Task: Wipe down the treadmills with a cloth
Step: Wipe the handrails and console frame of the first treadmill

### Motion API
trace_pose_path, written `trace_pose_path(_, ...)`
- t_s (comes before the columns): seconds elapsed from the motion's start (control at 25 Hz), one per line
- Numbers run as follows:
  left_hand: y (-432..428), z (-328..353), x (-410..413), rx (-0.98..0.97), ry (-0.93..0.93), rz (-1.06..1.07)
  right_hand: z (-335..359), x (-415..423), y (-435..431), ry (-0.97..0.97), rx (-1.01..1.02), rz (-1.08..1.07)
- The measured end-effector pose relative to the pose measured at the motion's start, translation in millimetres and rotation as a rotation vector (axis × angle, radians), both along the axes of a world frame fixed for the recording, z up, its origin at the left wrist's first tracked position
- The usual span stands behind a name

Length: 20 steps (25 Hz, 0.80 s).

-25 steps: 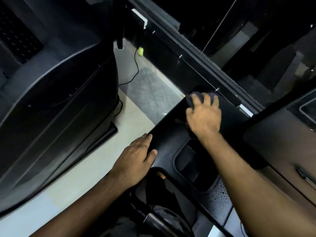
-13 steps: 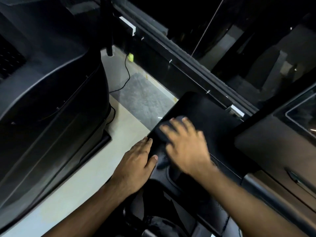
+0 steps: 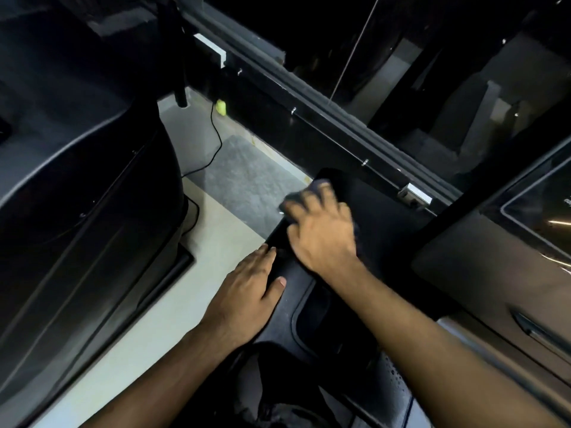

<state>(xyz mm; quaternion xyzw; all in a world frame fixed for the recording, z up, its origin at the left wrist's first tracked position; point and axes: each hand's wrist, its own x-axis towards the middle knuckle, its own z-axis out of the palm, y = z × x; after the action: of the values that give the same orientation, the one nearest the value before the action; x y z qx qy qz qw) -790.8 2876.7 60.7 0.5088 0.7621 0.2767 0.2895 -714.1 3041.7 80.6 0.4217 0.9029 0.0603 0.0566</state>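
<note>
My right hand (image 3: 321, 233) presses the dark cloth (image 3: 310, 189) with spread fingers on the treadmill panel (image 3: 383, 211), near its far left corner; my left hand (image 3: 247, 291) lies flat, fingers together, on the edge. I think the cloth may slide off that corner, because nothing grips it

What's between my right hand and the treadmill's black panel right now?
A dark cloth, pressed under the right hand onto the black panel; the head view shows it.
</note>
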Motion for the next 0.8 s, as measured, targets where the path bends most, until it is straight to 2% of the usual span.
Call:
trace_pose_path(0.04, 3, 1, 0, 0.003, 0.004, -0.007, 1, 4, 8, -0.017, -0.044, 0.100)
trace_pose_path(0.08, 5, 0, -2, 0.010, 0.007, -0.008, 3, 5, 32, 0.004, -0.080, 0.050)
trace_pose_path(0.16, 8, -3, -4, 0.018, 0.004, -0.016, 12, 3, 60, 0.064, -0.054, -0.349)
trace_pose_path(0.2, 9, -4, -3, 0.017, 0.004, -0.020, 11, -1, 57, 0.046, -0.026, -0.427)
trace_pose_path(0.24, 10, -4, -1, 0.015, 0.008, -0.023, 4, -5, 46, 0.048, 0.017, -0.328)
trace_pose_path(0.32, 13, -4, 0, 0.015, 0.021, -0.027, -1, 2, 35, 0.049, -0.041, -0.108)
trace_pose_path(0.36, 14, -5, -1, 0.024, 0.026, -0.024, 2, 7, 52, 0.069, -0.073, -0.145)
trace_pose_path(0.44, 16, -7, -4, 0.038, 0.027, -0.030, 13, 11, 66, 0.158, -0.067, -0.542)
trace_pose_path(0.48, 16, -7, -2, 0.035, 0.029, -0.038, 17, 12, 55, 0.118, -0.051, -0.618)
trace_pose_path(0.52, 16, -5, 1, 0.034, 0.040, -0.041, 10, 13, 35, 0.109, -0.007, -0.513)
trace_pose_path(0.6, 19, -1, 3, 0.042, 0.071, -0.055, 5, 30, 4, 0.055, 0.003, -0.154)
trace_pose_path(0.64, 21, -1, 2, 0.056, 0.084, -0.058, 7, 40, 13, 0.066, -0.043, -0.133)
trace_pose_path(0.72, 22, -2, 1, 0.058, 0.081, -0.069, 18, 51, 31, 0.069, -0.054, -0.450)
trace_pose_path(0.76, 22, -2, 2, 0.047, 0.074, -0.074, 19, 52, 23, 0.012, -0.014, -0.506)
trace_pose_path(0.8, 23, -2, 3, 0.043, 0.073, -0.078, 14, 51, 6, -0.027, 0.039, -0.404)
